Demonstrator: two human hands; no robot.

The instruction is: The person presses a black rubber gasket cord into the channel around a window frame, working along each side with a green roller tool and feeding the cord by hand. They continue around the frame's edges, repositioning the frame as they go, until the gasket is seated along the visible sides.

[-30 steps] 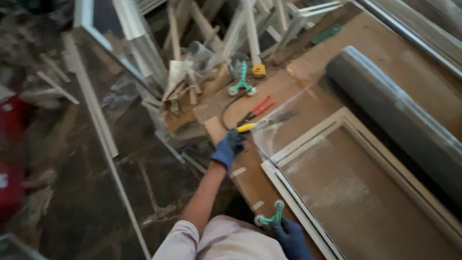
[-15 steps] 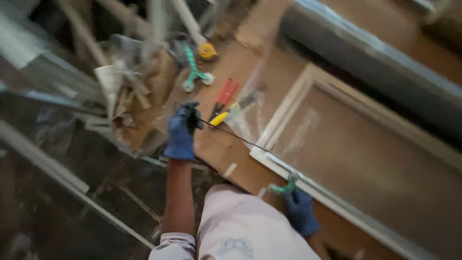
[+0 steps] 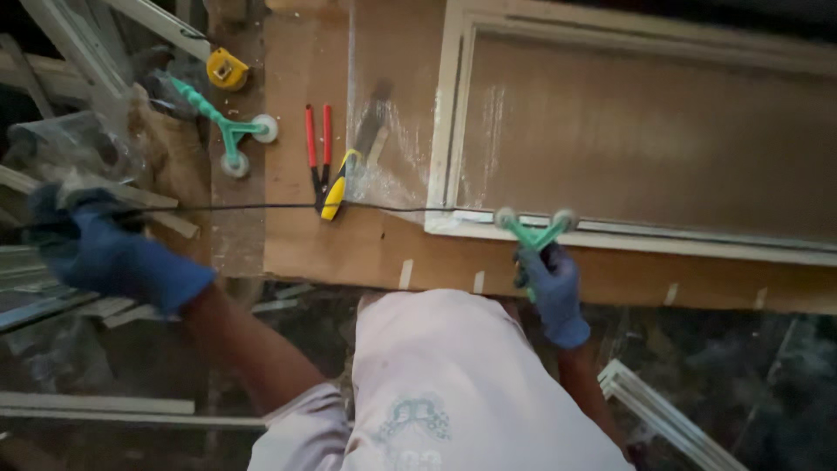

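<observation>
My right hand (image 3: 551,292) keeps a clenched grip on the green two-wheeled roller (image 3: 534,231) at the window frame (image 3: 445,131). The black spline cord (image 3: 253,208) runs straight leftward from it into my left hand (image 3: 109,253), fisted around the cord.

Left hand in blue glove (image 3: 109,253): blurred, fingers not separable; grip on thin black cord (image 3: 261,208) cannot be confirmed. Cord's left end lost in dark behind glove. Right hand in blue glove (image 3: 551,292) covers handle of green two-wheeled roller tool (image 3: 534,228); only fork and wheels show. White-framed mesh screen panel (image 3: 645,139): cut by top and right edges. Yellow round tape measure (image 3: 227,68): markings too small to tell. Left-side heap of pale frame strips (image 3: 61,70): dim, pieces indistinct.
</observation>
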